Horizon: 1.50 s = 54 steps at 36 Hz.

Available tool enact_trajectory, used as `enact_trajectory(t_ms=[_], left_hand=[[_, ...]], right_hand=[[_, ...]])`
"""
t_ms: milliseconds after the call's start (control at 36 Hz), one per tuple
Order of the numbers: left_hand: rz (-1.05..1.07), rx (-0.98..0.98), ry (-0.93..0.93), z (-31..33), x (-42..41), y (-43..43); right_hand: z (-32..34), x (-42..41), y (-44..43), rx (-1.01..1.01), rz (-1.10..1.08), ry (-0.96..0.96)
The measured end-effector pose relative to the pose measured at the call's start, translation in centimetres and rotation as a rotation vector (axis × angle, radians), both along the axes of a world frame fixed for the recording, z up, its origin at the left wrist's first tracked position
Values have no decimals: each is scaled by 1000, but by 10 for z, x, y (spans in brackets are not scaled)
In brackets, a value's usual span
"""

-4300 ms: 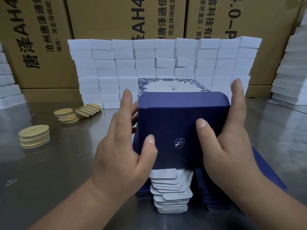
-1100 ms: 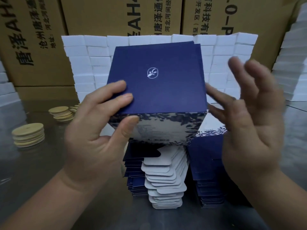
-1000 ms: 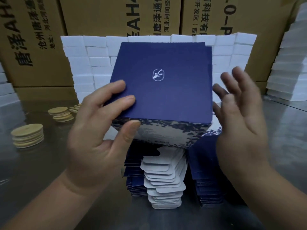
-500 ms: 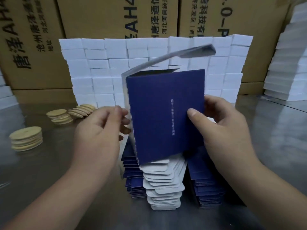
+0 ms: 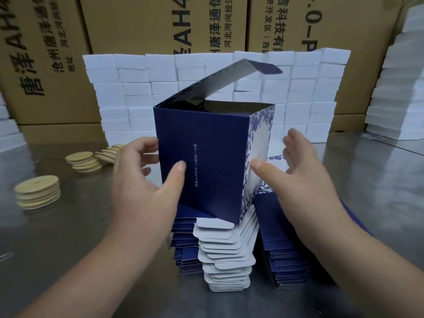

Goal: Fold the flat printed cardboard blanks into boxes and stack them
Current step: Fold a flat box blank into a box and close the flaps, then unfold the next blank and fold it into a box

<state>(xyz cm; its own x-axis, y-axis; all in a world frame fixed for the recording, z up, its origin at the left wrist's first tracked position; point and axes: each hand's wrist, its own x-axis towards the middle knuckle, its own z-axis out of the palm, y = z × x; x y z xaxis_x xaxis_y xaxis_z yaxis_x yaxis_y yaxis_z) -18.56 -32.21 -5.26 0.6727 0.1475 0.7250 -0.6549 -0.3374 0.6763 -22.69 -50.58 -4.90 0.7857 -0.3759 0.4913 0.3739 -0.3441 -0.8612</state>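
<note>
Box [image 5: 206,161] now squared open, flap [image 5: 229,76] up, left hand [image 5: 142,187] gripping, right hand [image 5: 298,180] released

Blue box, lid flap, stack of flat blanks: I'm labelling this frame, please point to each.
Blue box [image 5: 218,161]: head view, dark front panel.
Lid flap [image 5: 218,83]: head view, grey underside.
Stack of flat blanks [image 5: 224,253]: head view, white tabs on its front.

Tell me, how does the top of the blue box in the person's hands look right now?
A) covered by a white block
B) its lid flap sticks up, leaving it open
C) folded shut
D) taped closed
B: the lid flap of the blue box angles up and away, so the dark inside shows at the open top.
</note>
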Motion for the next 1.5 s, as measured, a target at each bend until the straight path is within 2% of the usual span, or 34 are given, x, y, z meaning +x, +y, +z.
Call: enact_trajectory(t_ms=[83, 278, 389, 528, 639, 833, 917, 1139, 1333, 1500], left_hand=[[-27, 28, 9, -1, -3, 1], [-138, 139, 115, -2, -6, 3], [-138, 165, 136, 3, -7, -2], [-85, 61, 207, 1, 1, -1], [-58, 36, 203, -2, 3, 0], [-94, 11, 105, -4, 17, 8], [-66, -42, 136, -9, 23, 9], [73, 172, 148, -10, 11, 0], [172, 175, 232, -2, 5, -5], [219, 165, 143, -7, 9, -5]], right_hand=[[1, 0, 0, 63, 99, 27], [5, 2, 1, 51, 110, 4], [1, 0, 3, -116, 156, -19], [-2, 0, 5, -138, 248, -27], [-2, -1, 5, -250, 257, -9], [-3, -4, 10, -386, 249, 140], [-2, -7, 13, -461, 234, 226], [-5, -8, 14, -687, 305, 352], [-10, -6, 16, -940, 398, 350], [-10, -6, 21, -977, 366, 354]])
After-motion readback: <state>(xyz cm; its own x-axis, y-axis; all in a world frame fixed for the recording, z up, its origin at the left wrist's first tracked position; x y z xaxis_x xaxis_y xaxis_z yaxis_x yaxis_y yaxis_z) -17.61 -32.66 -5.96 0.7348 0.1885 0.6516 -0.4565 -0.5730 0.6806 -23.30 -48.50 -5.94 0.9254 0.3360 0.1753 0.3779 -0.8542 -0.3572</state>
